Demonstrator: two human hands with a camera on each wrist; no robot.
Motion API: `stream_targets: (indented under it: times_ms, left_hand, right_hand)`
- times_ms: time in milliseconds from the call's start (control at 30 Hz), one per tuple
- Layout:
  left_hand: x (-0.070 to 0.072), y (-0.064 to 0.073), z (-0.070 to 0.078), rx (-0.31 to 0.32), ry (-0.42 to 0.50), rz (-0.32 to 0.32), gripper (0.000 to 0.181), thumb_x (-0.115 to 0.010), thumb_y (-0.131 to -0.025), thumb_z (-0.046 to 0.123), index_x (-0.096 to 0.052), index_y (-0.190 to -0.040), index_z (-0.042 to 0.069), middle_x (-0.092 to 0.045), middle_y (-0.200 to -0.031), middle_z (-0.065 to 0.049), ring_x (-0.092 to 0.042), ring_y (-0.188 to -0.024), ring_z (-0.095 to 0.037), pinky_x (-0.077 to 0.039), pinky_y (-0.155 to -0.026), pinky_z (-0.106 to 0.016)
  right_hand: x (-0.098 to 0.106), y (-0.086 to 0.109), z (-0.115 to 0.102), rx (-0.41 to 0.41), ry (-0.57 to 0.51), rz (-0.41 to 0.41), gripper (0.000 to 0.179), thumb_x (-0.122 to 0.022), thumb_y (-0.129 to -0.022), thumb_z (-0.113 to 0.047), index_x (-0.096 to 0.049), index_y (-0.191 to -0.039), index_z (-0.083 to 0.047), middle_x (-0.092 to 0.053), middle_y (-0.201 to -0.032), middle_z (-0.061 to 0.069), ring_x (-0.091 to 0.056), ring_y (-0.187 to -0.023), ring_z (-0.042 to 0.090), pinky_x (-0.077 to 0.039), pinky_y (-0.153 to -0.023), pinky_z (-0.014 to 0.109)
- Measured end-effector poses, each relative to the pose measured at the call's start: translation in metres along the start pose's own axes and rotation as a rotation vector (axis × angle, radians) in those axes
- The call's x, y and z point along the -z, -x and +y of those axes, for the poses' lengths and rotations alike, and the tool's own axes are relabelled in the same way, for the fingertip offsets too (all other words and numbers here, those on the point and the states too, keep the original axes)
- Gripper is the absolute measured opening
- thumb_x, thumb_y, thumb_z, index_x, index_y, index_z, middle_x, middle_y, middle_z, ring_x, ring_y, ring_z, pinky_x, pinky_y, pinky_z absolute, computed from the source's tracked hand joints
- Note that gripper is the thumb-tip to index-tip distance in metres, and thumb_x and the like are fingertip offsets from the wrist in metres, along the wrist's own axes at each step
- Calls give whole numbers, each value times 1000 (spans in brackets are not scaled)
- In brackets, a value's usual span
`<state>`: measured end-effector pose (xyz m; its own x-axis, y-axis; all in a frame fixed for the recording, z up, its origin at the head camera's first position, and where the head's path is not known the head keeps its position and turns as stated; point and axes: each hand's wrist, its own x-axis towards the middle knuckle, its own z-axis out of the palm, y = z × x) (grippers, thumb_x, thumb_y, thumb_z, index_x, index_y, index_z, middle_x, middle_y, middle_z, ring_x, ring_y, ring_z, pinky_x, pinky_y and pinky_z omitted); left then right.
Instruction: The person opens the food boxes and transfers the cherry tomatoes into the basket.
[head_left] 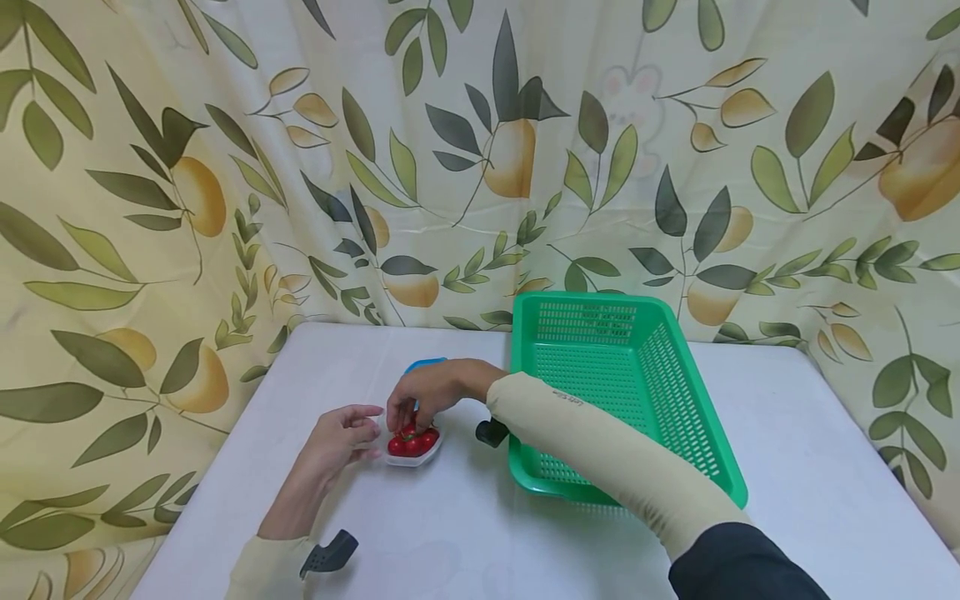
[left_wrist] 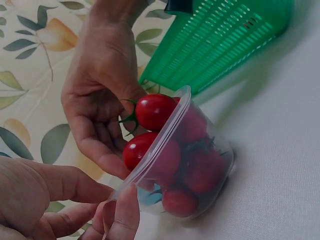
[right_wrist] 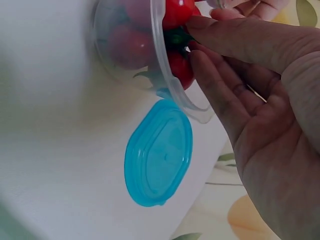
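Note:
A clear plastic container filled with red cherry tomatoes stands on the table, left of the basket. Reaching over its open top, my right hand has thumb and fingertips at the green stem of a cherry tomato, pinching there. Beside the container's left side is my left hand, palm towards it and fingers extended. In the left wrist view its fingertips are right at the container rim. Behind the right hand lies a blue lid, mostly hidden in the head view.
A large green plastic basket with slotted walls stands right of centre, under my right forearm. The white table backs onto a curtain printed with leaves and fruit.

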<state>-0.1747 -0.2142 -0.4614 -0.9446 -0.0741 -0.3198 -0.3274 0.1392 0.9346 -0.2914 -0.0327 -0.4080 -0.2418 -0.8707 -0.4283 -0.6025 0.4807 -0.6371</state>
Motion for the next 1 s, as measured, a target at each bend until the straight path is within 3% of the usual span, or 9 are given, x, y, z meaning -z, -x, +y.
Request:
stream_targets:
  times_ms: [367,533,767,1000]
  left_hand:
    - [0,0,0,7,-13,9,35,-61,-99,3,-60,-134,-2,-58,-100,-11,-61,-95,-27,-61,-72,-27]
    - [0,0,-1,7,-12,13,35,-61,-99,3,-60,-133,-2,-58,-100,-11,-61,-95,-27,-61,-72,-27]
    - [-1,0,-1,-15,-14,19,35,-59,-97,-3,-61,-131,-4,-58,-97,-10,-60,-88,-21,-60,-67,-25]
    - [-1,1,0,-13,-17,17,34,-59,-97,-2,-61,-131,-4,-58,-97,-10,-60,-89,-22,-60,-68,-25]
  right_hand:
    - [4,9,0,33,27,-22,31,-79,-87,-7,-73,-115,-18,-69,-111,-7,-61,-104,8,-53,-89,21]
    - [4,11,-1,13,-13,-64,29,-81,-86,-10,-73,-112,-20,-69,-108,-4,-62,-100,9,-55,-86,22]
    - [-1,6,-1,62,-58,-116,23,-79,-88,-8,-74,-108,-18,-70,-101,-6,-63,-95,8,-55,-86,21]
    - [-3,6,-1,63,-51,-116,22,-79,-87,-9,-72,-106,-18,-69,-99,-6,-61,-94,9,-56,-84,22]
